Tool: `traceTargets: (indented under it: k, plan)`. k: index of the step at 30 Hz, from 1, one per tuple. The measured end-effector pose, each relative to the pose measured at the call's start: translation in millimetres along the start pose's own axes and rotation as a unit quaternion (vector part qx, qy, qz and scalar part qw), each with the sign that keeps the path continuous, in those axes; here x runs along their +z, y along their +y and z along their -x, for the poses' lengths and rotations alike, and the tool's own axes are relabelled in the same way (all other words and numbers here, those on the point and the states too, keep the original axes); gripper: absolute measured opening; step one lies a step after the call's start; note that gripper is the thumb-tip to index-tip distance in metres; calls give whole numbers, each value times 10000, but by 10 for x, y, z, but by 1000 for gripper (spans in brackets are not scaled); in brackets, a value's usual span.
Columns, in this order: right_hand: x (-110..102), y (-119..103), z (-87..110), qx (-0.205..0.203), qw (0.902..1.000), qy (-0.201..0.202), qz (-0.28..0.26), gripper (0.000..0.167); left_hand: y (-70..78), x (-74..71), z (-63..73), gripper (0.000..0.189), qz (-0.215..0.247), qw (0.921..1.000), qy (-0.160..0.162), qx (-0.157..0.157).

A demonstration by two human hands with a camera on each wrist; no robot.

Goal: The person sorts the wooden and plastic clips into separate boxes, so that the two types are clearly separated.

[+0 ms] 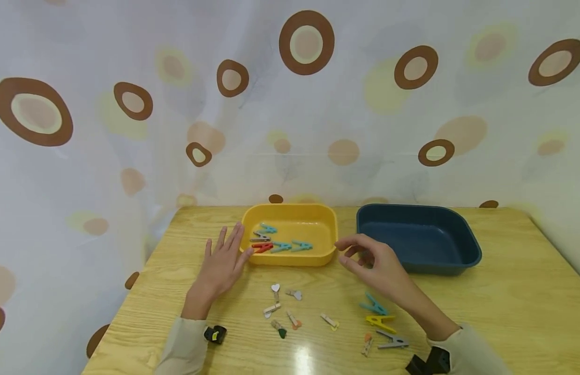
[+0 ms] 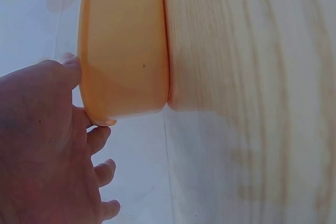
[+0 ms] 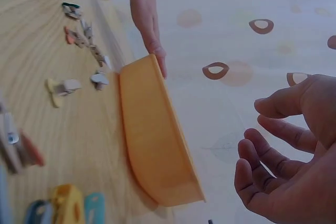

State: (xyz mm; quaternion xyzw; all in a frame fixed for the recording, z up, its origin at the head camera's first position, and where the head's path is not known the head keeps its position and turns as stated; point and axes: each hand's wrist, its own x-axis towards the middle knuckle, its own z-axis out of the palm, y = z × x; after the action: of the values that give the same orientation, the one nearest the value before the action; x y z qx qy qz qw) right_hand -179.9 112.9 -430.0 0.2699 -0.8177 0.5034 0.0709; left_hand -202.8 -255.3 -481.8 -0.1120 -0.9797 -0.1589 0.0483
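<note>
My left hand (image 1: 222,265) rests against the left end of a yellow tray (image 1: 290,259), its fingers spread and fairly straight along the rim. The left wrist view shows the fingertips touching the tray's (image 2: 126,51) edge. Just beyond the tray's right end is my right hand (image 1: 376,263), its fingers loosely bent with nothing between them; the right wrist view shows a gap between this hand (image 3: 294,156) and the tray. Inside the tray lie a red plastic clothespin (image 1: 262,247), a grey one (image 1: 260,237) and light blue ones (image 1: 301,245).
Small wooden clothespins with heart ends (image 1: 293,319) are scattered on the wooden table (image 1: 177,291) before the tray. Blue (image 1: 375,304), yellow (image 1: 381,322) and grey (image 1: 393,340) plastic clothespins lie near the right forearm. A dark blue tray (image 1: 458,267) stands at the right; a patterned curtain (image 1: 271,114) hangs behind.
</note>
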Motion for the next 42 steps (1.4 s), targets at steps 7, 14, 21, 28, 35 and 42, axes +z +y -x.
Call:
traceTargets:
  k: [7,14,21,28,35,42]
  plan:
    - [-63,69,288,119,9999,93,45,23,-6,8,19,72,-5,10000,-85,-27]
    - [-84,226,491,612,9981,-26,87,27,-8,-22,2,71,26,10000,20,1]
    - [-110,412,602,721,9970,-205,209,31,-2,-33,-13,71,-4,10000,-82,-16]
    - [-127,517,662,680,9971,-346,2,38,-3,-31,3,71,52,10000,-69,-6]
    - [-143,551,663,1175,9902,-757,43,38,4,-31,19,72,108,9999,-33,-30]
    - [-195,604,681,1172,9871,-1074,159,29,7,-18,10,71,56,10000,25,16]
